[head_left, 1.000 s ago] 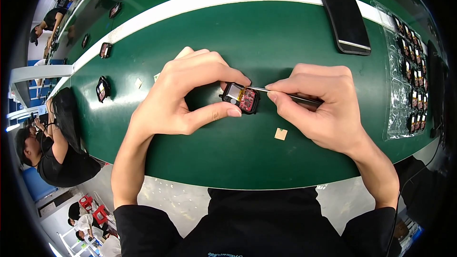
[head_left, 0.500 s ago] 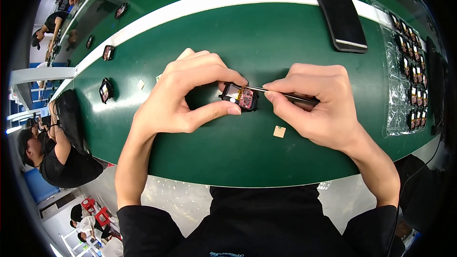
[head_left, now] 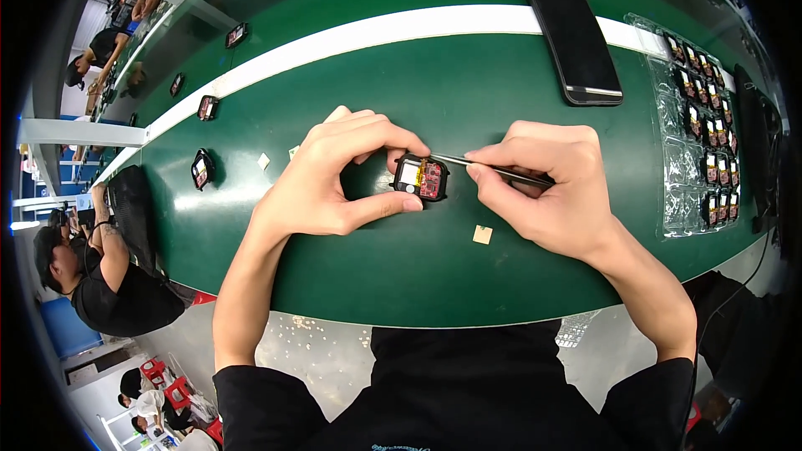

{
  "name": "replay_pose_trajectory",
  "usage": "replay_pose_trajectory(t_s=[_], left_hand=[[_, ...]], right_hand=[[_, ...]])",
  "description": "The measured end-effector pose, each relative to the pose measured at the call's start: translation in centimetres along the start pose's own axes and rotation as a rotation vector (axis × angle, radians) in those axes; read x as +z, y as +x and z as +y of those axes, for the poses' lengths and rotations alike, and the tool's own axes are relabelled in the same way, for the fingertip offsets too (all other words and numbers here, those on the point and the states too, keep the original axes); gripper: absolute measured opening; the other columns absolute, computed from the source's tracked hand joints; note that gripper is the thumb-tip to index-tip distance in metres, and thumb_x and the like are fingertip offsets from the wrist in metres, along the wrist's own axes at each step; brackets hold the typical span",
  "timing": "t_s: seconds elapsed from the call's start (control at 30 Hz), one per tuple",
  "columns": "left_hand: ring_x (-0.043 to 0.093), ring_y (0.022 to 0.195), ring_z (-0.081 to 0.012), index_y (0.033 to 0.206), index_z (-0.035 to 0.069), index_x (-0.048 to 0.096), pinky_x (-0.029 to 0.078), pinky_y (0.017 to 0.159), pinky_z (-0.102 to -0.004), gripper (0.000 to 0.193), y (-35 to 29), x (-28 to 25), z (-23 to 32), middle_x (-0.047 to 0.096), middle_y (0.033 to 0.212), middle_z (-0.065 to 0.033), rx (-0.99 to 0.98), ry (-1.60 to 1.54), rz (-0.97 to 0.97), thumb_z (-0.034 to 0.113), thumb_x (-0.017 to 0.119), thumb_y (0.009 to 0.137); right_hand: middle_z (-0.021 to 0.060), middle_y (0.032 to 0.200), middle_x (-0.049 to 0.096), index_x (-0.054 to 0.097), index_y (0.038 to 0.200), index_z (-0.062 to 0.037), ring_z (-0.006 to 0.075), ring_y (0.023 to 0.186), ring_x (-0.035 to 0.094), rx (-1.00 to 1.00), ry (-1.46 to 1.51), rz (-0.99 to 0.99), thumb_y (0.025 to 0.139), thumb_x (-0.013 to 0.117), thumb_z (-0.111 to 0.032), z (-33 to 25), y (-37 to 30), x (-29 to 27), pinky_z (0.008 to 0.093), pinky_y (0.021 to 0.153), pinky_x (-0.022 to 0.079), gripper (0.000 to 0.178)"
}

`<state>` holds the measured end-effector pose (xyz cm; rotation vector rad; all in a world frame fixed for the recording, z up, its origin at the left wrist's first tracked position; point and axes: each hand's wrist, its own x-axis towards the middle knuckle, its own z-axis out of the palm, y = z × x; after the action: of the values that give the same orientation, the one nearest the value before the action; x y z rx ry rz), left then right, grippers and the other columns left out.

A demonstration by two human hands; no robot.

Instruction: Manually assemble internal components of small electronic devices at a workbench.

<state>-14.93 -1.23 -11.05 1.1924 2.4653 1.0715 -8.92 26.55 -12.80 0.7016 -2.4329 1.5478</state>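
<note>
Between the thumb and fingers of my left hand (head_left: 330, 171) sits an open black watch case (head_left: 432, 180) with a red circuit board, a pale silvery block and yellow tape inside. My right hand (head_left: 551, 184) pinches slim metal tweezers (head_left: 510, 174), held nearly level. Their tip reaches the upper edge of the case beside my left index fingertip; whether it grips anything there is too small to tell. A small beige square (head_left: 482, 235) lies on the green table (head_left: 384, 276), below and right of the case.
A black phone (head_left: 575, 42) lies across the white strip (head_left: 376, 27). At the right, a clear plastic tray (head_left: 678, 221) holds several watch cases. More cases, including one black case (head_left: 202, 169), lie at the left. A person in black (head_left: 125, 284) sits beyond the left edge.
The view has shifted, so the table things sit slightly differently in the picture. The watch case is still in my left hand, and the tweezers stay at its upper edge.
</note>
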Motion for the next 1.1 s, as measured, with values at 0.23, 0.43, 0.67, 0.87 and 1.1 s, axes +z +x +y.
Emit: replay_pose_trajectory(t_s=[0.23, 0.43, 0.67, 0.87, 1.1], left_hand=[[0.062, 0.086, -0.0173, 0.119, 0.013, 0.081, 0.041, 0.085, -0.0343, 0.049, -0.1, 0.3, 0.2, 0.068, 0.091, -0.0002, 0.034, 0.038, 0.045, 0.025, 0.1, 0.076], [0.049, 0.084, -0.0152, 0.135, 0.014, 0.075, 0.043, 0.086, -0.0333, 0.07, -0.7, -0.1, 0.1, 0.07, 0.097, 0.0047, -0.057, -0.056, 0.026, 0.03, 0.103, 0.073], [0.051, 0.083, -0.0152, 0.139, 0.009, 0.068, 0.047, 0.086, -0.034, 0.059, -1.3, -0.1, -0.4, 0.072, 0.102, 0.0007, 0.023, -0.166, -0.022, 0.011, 0.087, 0.083], [0.06, 0.083, -0.0058, 0.123, 0.004, 0.078, 0.053, 0.077, -0.0253, 0.03, -0.8, -0.6, -3.2, 0.075, 0.1, -0.0018, -0.057, -0.252, 0.32, 0.006, 0.084, 0.094], [0.069, 0.116, -0.0336, 0.13, 0.006, 0.073, 0.058, 0.102, -0.0464, 0.038, 0.6, -8.4, -10.6, 0.071, 0.126, -0.0124, -0.253, 0.55, 0.666, 0.022, 0.08, 0.097]], right_hand=[[0.0086, 0.093, 0.073, 0.075, 0.119, 0.0035, 0.01, 0.071, 0.062, 0.083, 0.11, 0.129, 0.104, 0.074, -0.003, 0.0, 0.8, 1.0, 0.0279, 0.059, 0.046, 0.016], [0.0112, 0.098, 0.071, 0.076, 0.122, -0.0009, 0.0259, 0.084, 0.075, 0.031, -0.149, -0.083, 0.089, 0.089, -0.021, -1.2, 0.3, 1.8, 0.0386, 0.073, 0.059, 0.041], [0.0082, 0.097, 0.072, 0.077, 0.117, -0.0017, 0.0248, 0.085, 0.077, -0.021, -0.277, -0.083, 0.084, 0.092, -0.027, -1.8, -0.3, 2.8, 0.038, 0.075, 0.062, 0.044], [0.0077, 0.089, 0.067, 0.076, 0.108, -0.0034, 0.023, 0.077, 0.07, -0.055, -0.349, 0.046, 0.081, 0.095, -0.028, -3.0, -2.7, 0.4, 0.0383, 0.069, 0.057, 0.041], [0.0076, 0.092, 0.069, 0.078, 0.108, -0.004, 0.0247, 0.081, 0.072, 0.15, -0.628, 0.286, 0.084, 0.092, -0.031, -4.4, -7.5, -10.0, 0.0401, 0.071, 0.057, 0.038]])
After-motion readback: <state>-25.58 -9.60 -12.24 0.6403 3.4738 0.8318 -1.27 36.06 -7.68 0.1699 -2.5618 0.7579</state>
